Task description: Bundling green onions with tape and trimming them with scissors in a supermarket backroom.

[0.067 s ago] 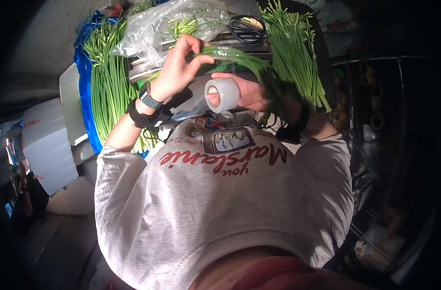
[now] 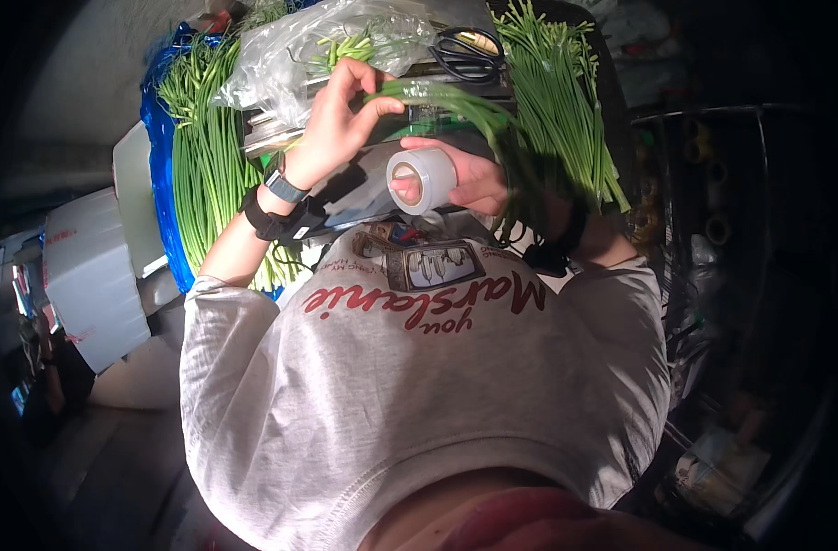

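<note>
My left hand [image 2: 341,118] is closed, with thumb and fingers pinching one end of a bunch of long green stems [image 2: 465,103]. Clear, shiny tape shows around the bunch near that hand. From there the stems arch to the right and droop over my right wrist. A wide roll of clear tape [image 2: 434,180] is held in my right hand [image 2: 477,181], with a finger showing through its core. That hand is just below the bunch. The far ends of the stems are lost in shadow beside my right forearm.
Long green stems [image 2: 206,165] lie in blue plastic on the left, and taped green stems [image 2: 566,110] on the right. Black-handled scissors [image 2: 467,55] rest at the back beside a clear plastic bag [image 2: 281,69]. A white box [image 2: 93,266] stands far left.
My left hand has lifted slightly away from my body, and the held end of the bunch has risen with it. The tape roll has barely shifted.
</note>
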Tool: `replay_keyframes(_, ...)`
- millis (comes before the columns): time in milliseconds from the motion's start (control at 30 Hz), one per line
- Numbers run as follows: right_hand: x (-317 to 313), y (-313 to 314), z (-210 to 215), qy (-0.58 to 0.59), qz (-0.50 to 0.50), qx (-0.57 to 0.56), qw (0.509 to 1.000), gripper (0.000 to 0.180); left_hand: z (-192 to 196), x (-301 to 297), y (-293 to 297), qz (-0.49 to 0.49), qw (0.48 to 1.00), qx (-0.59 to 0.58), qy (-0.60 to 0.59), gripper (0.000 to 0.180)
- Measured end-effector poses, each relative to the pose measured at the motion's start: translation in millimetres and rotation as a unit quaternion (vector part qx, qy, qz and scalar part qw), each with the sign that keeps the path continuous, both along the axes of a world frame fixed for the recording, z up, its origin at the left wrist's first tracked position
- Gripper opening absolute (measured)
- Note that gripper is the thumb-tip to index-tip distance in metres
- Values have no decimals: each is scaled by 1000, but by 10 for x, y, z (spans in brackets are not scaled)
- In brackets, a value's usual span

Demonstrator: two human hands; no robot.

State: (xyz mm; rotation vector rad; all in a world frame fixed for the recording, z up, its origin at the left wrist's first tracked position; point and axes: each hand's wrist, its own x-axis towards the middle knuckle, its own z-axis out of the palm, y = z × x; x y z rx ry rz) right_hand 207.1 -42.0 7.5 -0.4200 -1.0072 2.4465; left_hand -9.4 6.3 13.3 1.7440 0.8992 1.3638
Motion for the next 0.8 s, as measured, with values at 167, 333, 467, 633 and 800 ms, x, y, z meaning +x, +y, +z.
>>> replay_keyframes(167,184,-81,157,-83,-69,84,991,85,-12,173,310,49,999,-17,7,33)
replay_keyframes(333,455,-259,371,-175,-71,171,967,89,-77,288,397,37,997,-13,71,34)
replay_keyframes(467,635,-26,809,-170,-78,304,934,67,-157,366,246,-11,992,-16,121,33)
replay_keyframes(633,598,752,1012,-134,-43,336,931,74,0,468,58,-121,981,-19,153,31)
replay_keyframes(800,358,888,639,-109,13,238,965,70,13,111,-80,-151,975,34,158,25)
